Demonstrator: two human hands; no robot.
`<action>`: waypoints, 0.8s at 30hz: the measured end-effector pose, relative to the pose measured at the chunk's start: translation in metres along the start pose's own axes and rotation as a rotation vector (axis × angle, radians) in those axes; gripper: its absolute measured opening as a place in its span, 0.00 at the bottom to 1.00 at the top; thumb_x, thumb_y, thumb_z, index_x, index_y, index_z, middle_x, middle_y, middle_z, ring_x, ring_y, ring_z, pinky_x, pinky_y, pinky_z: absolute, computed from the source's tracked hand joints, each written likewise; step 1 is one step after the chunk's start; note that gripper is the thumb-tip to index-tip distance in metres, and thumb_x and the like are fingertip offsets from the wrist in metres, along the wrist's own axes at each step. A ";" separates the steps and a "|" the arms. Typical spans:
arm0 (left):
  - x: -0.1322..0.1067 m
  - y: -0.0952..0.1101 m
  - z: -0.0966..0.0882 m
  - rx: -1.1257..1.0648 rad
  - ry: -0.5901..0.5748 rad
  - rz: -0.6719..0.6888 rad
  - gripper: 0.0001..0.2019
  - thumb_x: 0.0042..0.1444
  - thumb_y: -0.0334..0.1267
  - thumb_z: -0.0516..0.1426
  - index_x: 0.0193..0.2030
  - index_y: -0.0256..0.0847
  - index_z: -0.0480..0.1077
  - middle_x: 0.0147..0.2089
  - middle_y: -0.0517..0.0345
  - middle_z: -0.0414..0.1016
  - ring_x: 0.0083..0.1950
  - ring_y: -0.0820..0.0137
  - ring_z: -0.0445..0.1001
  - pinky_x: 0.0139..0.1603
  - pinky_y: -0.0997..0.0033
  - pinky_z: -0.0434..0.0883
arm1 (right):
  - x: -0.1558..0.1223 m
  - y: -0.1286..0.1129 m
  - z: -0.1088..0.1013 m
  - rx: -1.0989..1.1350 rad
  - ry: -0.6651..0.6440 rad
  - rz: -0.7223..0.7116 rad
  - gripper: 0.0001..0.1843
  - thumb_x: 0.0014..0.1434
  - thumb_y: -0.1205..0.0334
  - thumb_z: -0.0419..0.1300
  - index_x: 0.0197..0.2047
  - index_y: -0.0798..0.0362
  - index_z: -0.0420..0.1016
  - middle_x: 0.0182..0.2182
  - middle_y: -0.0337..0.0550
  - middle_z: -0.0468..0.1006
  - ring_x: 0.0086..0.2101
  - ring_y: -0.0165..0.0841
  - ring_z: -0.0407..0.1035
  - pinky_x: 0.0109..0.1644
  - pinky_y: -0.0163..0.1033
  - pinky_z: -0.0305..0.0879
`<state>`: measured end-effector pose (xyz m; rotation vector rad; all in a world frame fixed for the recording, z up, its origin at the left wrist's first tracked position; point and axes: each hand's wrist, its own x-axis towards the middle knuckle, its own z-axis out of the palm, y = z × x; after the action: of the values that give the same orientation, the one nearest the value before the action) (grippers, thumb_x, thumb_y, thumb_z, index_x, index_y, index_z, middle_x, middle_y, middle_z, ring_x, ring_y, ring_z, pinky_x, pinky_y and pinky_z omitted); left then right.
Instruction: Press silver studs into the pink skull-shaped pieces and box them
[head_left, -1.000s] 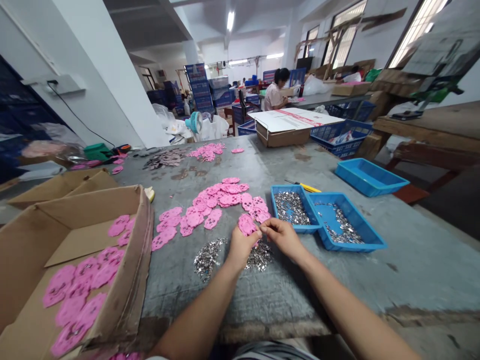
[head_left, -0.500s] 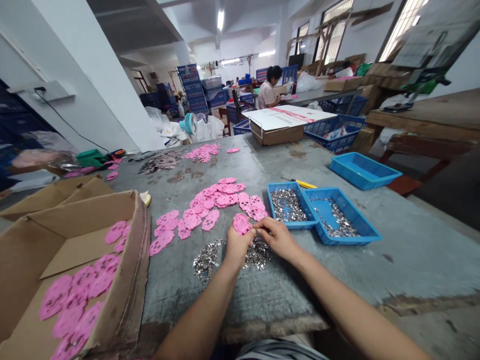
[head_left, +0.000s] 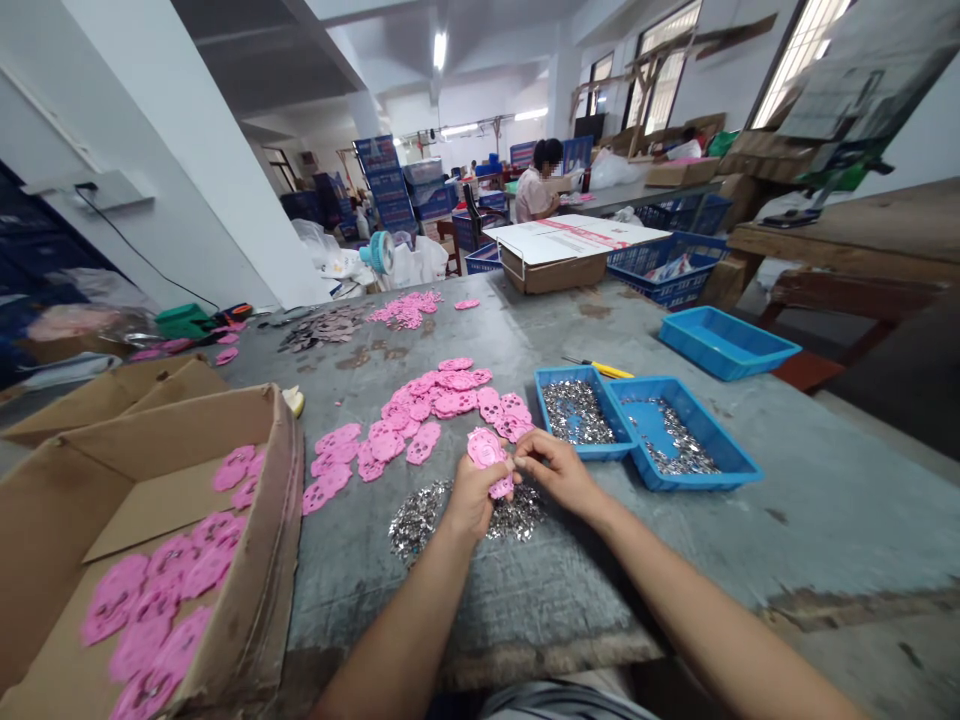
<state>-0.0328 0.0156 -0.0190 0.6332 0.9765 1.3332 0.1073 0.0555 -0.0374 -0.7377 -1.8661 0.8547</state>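
Note:
Between the thumb and fingers of my left hand (head_left: 474, 498) is a pink skull-shaped piece (head_left: 487, 452), held above the table. My right hand (head_left: 551, 470) is pinched close to that piece's right edge; whatever its fingertips hold is too small to make out. Below both hands lies a heap of small shiny metal bits (head_left: 420, 515), partly covered by my left hand and wrist. Just beyond them spreads a pile of similar pink pieces (head_left: 435, 395), several with dark holes.
Two blue trays (head_left: 628, 452) with metal bits stand at the right, a yellow-handled tool (head_left: 611, 369) behind them. Another blue tray (head_left: 727, 345) is farther right. A cardboard box (head_left: 289, 470) with pink pieces sits at the left. A person (head_left: 534, 185) sits beyond the table.
My left hand has turned the pink piece so that more of its face shows. My right fingertips have drawn slightly away from it, still pinched.

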 end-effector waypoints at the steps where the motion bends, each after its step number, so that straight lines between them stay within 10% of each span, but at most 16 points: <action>1: 0.000 0.000 0.001 0.003 -0.001 -0.003 0.31 0.25 0.39 0.71 0.39 0.34 0.67 0.24 0.62 0.72 0.21 0.73 0.69 0.13 0.79 0.62 | 0.000 0.000 0.000 -0.009 0.002 -0.002 0.15 0.62 0.52 0.57 0.27 0.51 0.69 0.27 0.41 0.73 0.29 0.32 0.67 0.35 0.39 0.62; 24: 0.013 -0.016 -0.005 0.475 0.225 0.406 0.10 0.39 0.27 0.60 0.31 0.40 0.69 0.27 0.62 0.73 0.31 0.71 0.71 0.38 0.73 0.68 | -0.003 0.003 0.011 -0.057 0.058 0.051 0.08 0.59 0.59 0.58 0.28 0.50 0.67 0.28 0.40 0.72 0.30 0.32 0.66 0.35 0.38 0.61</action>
<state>-0.0295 0.0245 -0.0373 1.1034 1.4217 1.5595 0.0987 0.0518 -0.0450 -0.8402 -1.8336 0.8067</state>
